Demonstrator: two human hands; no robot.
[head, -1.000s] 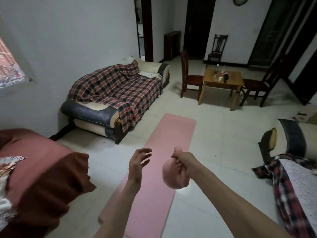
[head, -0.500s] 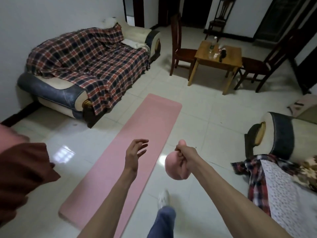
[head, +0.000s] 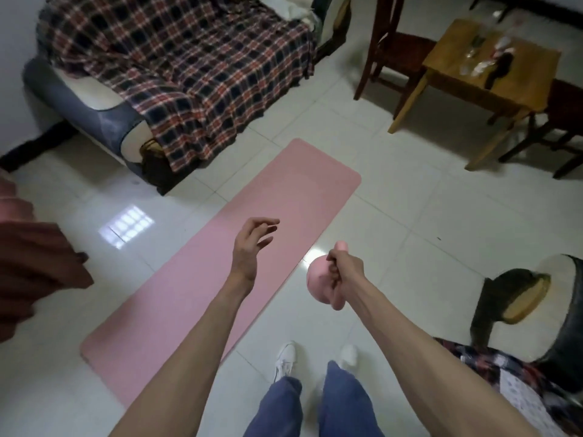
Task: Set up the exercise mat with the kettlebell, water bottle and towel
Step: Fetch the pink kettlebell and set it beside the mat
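One round pink kettlebell (head: 321, 287) hangs gripped in right hand (head: 345, 272); left hand (head: 250, 247) open, empty.

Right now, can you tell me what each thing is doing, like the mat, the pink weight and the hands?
Exercise mat: unrolled, flat on the tiled floor, nothing on it.
Kettlebell: off the floor, hanging from the right hand, beside the mat.
Right hand: closed around the kettlebell's handle.
Left hand: open, empty, above the mat.
Sofa: draped with a plaid blanket.
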